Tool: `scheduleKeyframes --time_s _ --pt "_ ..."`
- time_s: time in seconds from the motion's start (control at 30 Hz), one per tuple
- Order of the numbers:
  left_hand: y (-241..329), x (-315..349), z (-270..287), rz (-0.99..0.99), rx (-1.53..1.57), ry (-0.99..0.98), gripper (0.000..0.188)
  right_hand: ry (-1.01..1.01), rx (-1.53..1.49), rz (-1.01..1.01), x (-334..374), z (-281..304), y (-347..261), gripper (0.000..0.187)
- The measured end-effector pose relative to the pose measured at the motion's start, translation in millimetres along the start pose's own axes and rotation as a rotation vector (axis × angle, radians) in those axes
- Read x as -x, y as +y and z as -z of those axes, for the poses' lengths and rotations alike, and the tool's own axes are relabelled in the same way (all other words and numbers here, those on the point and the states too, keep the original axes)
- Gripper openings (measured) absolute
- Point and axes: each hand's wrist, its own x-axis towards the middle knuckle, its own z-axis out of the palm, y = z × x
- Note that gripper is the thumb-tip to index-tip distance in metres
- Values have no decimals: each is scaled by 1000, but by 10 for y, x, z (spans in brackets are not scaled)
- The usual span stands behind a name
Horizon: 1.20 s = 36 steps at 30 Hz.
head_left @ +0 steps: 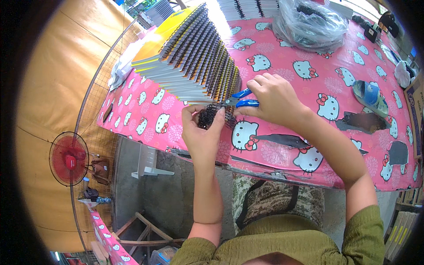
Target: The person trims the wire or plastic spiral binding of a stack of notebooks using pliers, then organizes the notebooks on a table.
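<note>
My left hand (199, 134) is closed around a bunch of black spiral binding coils (206, 118) at the table's near side. In my right hand (277, 98) is a pair of blue-handled cutting pliers (247, 104). The jaws point left and meet the coils and the lowest part of the book stack; exactly what lies between them is too small to tell. Just beyond both hands rises a tall, leaning stack of spiral-bound books (176, 66) with yellow-orange covers, their black coils facing right.
A pink patterned cloth with torn dark patches covers the table (282, 73). At the back sit a clear plastic bag (309, 28) with black coils and more bound books (247, 9). A blue tape roll (370, 93) lies right. A red fan (70, 159) stands left.
</note>
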Motion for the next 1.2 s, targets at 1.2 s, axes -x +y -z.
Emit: scheduleKeyframes --time_s 1.2 --pt "-362 -86 43 205 296 10 43 -211 -41 -202 132 -132 22 59"
